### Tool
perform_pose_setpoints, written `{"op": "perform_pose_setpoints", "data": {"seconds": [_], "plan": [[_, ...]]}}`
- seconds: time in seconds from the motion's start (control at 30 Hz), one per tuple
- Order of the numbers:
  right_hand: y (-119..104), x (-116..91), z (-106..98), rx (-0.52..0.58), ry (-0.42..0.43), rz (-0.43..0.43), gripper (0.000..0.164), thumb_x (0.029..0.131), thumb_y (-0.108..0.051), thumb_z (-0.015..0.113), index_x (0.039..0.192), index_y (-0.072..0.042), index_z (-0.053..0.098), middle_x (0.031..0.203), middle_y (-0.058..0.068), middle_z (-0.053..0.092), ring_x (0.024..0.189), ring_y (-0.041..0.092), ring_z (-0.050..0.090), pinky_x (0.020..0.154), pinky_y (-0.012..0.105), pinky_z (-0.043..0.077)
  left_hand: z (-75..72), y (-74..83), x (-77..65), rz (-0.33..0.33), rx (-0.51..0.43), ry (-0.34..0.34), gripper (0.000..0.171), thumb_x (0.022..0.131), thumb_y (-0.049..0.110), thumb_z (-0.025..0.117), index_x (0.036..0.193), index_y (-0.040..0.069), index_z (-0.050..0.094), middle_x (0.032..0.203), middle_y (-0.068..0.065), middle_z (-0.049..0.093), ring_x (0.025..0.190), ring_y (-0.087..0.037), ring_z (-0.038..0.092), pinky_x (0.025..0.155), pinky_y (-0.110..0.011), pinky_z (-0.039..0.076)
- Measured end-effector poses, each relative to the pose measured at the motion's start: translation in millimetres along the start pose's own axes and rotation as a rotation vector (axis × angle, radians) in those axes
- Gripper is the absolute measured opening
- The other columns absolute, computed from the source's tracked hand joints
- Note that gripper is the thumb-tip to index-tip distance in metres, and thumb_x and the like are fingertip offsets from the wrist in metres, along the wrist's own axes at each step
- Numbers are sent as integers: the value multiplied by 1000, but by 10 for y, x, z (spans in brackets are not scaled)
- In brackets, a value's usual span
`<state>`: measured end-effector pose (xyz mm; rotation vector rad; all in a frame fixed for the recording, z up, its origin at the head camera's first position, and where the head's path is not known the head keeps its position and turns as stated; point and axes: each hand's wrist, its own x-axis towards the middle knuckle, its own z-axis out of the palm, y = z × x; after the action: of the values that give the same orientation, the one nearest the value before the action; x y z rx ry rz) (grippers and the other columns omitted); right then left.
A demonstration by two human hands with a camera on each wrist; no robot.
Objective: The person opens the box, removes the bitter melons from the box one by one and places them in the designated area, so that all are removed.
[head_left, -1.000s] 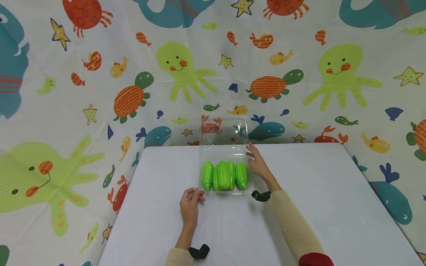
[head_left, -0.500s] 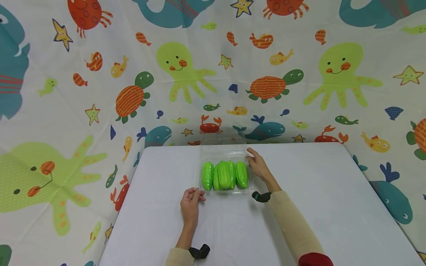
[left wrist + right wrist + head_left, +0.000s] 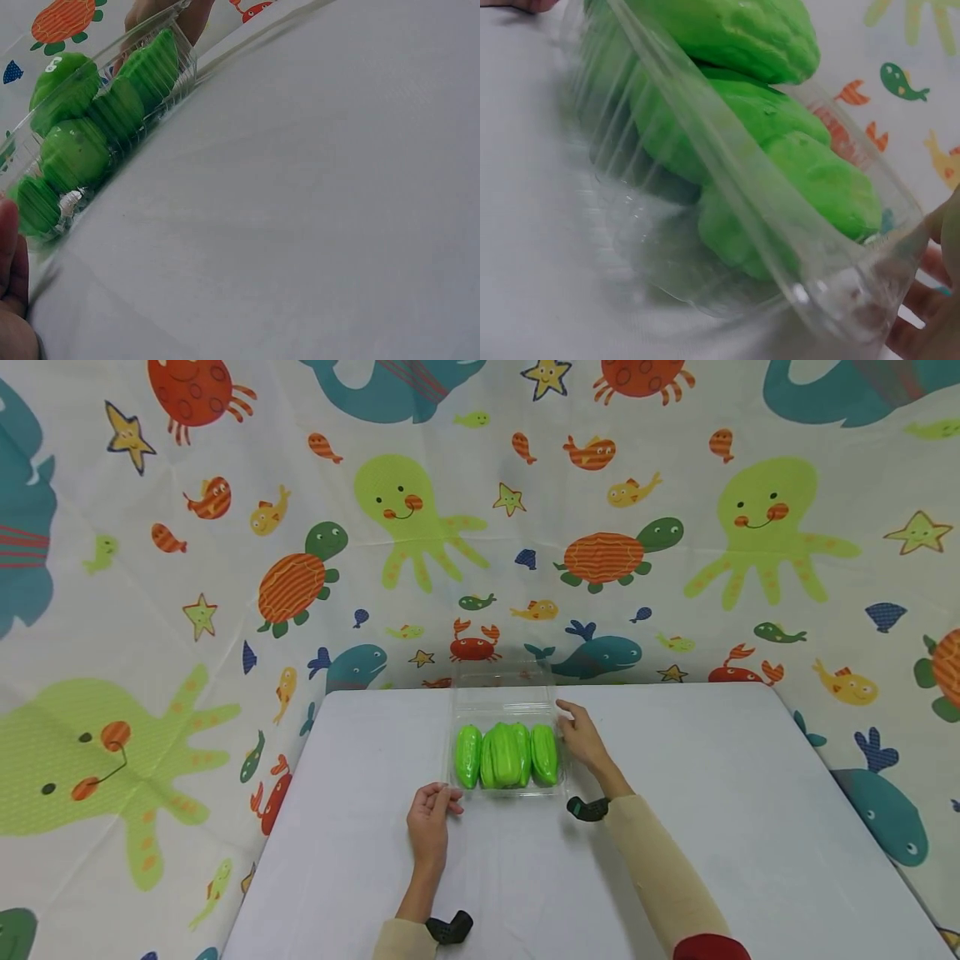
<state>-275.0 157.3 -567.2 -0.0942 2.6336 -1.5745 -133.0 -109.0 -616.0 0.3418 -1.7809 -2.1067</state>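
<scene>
A clear plastic clamshell box (image 3: 506,792) holds several bright green ribbed fruits or vegetables (image 3: 504,756) side by side. Its hinged lid (image 3: 502,695) is swung back towards the patterned cloth. At the box's near left corner, my left hand (image 3: 429,827) pinches the edge between thumb and curled fingers; the left wrist view catches only part of the fingers (image 3: 9,251). My right hand (image 3: 582,739) rests against the far right side, its index finger stretched along the corner. In the right wrist view, the spread fingers (image 3: 922,300) lie beside the clear wall.
A white-covered table (image 3: 750,827) lies under the box. Behind it and along the sides hangs a cloth (image 3: 525,460) printed with sea animals. Each wrist wears a black band, the left one (image 3: 450,928) near the table's front.
The box's lid has dropped backward from standing upright to leaning low behind the box. My right fingers have slid slightly towards me; my left hand has stayed at its corner.
</scene>
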Motion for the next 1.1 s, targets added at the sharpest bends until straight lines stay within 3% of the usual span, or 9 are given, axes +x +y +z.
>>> {"op": "perform_pose_setpoints", "data": {"seconds": [0.2,0.4,0.63,0.87,1.1], "plan": [[-62,-30,11,-94,88,-64,41,105,-10,42,143,4,47,145,26,47,129,42,53,108,54,45,-5,2,-5,-1,-13,-9,13,98,7,60,104,-4,58,80,-4,74,60,-11,65,64,-22,58],[-115,-85,-17,-166,119,-92,41,104,-11,47,141,5,49,142,27,48,120,41,58,102,53,49,2,14,-22,11,6,-6,14,99,8,60,104,-4,59,80,-4,74,59,-12,65,65,-22,57],[-164,-100,-37,-225,134,-99,42,104,-22,50,140,0,51,141,23,47,121,37,56,101,51,50,-23,18,3,-2,30,-8,15,100,9,59,106,-5,60,88,-24,73,62,-19,68,67,-24,58],[-225,-133,-50,-265,153,-113,43,104,-24,51,140,0,51,141,22,48,123,36,52,104,51,48,-12,34,2,-9,40,2,16,101,16,59,103,1,61,82,-8,74,59,-11,66,66,-21,56],[-327,-210,-73,-268,184,-159,43,103,-21,52,140,2,51,137,23,51,120,37,52,102,51,48,-15,63,-10,-21,51,-4,20,101,18,60,106,-2,61,89,-22,73,61,-14,67,67,-21,56]]}}
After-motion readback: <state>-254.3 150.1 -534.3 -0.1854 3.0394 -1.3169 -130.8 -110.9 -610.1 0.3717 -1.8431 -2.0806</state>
